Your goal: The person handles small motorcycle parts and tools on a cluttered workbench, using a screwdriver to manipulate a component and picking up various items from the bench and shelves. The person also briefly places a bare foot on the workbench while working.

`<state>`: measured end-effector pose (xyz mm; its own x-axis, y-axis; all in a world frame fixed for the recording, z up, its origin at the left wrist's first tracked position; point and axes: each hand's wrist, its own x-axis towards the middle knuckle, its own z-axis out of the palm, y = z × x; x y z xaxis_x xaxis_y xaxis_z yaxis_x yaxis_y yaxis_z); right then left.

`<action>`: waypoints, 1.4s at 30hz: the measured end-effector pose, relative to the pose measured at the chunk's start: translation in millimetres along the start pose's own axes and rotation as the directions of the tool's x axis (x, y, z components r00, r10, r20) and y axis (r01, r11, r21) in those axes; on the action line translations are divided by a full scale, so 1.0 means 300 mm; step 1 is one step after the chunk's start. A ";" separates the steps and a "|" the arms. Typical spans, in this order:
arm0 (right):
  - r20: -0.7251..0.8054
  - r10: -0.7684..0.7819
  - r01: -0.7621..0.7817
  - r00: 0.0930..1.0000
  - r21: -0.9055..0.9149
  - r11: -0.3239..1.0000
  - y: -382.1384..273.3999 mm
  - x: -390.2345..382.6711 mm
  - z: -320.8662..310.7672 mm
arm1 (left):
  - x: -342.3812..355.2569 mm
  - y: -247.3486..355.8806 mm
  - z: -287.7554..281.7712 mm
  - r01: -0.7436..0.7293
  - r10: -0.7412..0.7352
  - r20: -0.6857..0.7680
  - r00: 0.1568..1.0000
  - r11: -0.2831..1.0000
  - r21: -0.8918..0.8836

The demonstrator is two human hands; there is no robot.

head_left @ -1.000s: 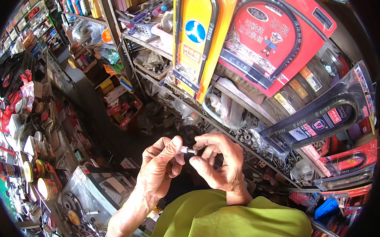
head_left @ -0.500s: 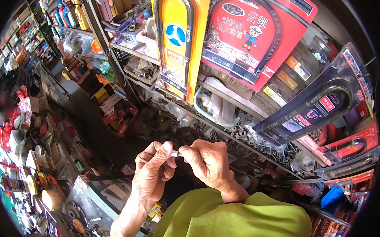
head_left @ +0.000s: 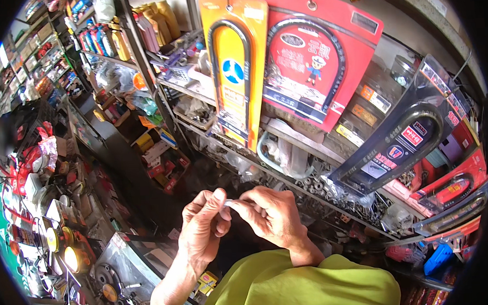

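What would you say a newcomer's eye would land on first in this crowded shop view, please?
Probably the big hanging packs at the top: a yellow card pack holding a dark U-shaped lock, with a red card pack right beside it. Next come the two hands in the lower middle, the left hand and right hand meeting fingertip to fingertip on a small pale part, too small to identify. Below them is a bright lime-green sleeve.

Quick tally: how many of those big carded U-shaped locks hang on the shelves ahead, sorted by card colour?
Yellow card: 1
Large red card: 1
Dark clear-fronted card: 1
Smaller red cards, lower right: 1 clear; others too overlapped to count
Total clearly seen: 4
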<state>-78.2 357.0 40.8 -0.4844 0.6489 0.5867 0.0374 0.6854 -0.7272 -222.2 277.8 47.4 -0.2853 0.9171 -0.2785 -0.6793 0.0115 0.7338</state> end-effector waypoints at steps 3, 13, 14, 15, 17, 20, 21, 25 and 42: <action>-0.010 -0.047 0.047 0.999 -0.008 0.999 -0.008 0.007 0.005 | -0.005 -0.011 -0.014 -0.028 0.029 0.037 0.999 0.999 -0.015; 0.005 0.138 -0.138 0.990 0.045 0.989 -0.001 -0.018 0.015 | -0.051 0.005 -0.001 -0.160 0.151 0.097 0.984 0.983 0.092; -0.007 0.138 -0.137 0.990 0.062 0.989 -0.016 -0.013 0.018 | -0.052 0.009 -0.004 -0.146 0.138 0.096 0.986 0.985 0.088; -0.015 0.125 -0.123 0.992 0.061 0.990 -0.016 -0.011 0.018 | -0.051 0.009 -0.003 -0.126 0.118 0.102 0.988 0.989 0.079; -0.032 0.101 -0.099 0.994 0.056 0.994 -0.009 -0.011 0.017 | -0.052 0.010 -0.004 -0.127 0.118 0.122 0.985 0.989 0.070; -0.039 0.123 -0.120 0.992 0.069 0.990 0.001 -0.015 0.017 | -0.051 0.005 -0.004 -0.135 0.123 0.115 0.986 0.986 0.101; -0.038 0.141 -0.138 0.989 0.079 0.987 0.000 -0.016 0.015 | -0.050 0.001 -0.003 -0.138 0.125 0.107 0.986 0.983 0.118; -0.068 0.103 -0.100 0.992 0.051 0.994 -0.013 -0.003 -0.003 | -0.028 -0.022 -0.014 -0.191 0.147 0.212 0.966 0.960 0.203; 0.008 0.260 -0.253 0.966 0.265 0.930 0.023 -0.017 0.168 | 0.354 -0.248 -0.465 0.075 0.519 -0.071 0.852 0.013 0.997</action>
<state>-119.7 341.9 14.8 -0.4648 0.8022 0.3747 -0.0749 0.3861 -0.9194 -296.2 318.9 -123.2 -0.6434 0.7590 0.0999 0.6439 0.4659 0.6070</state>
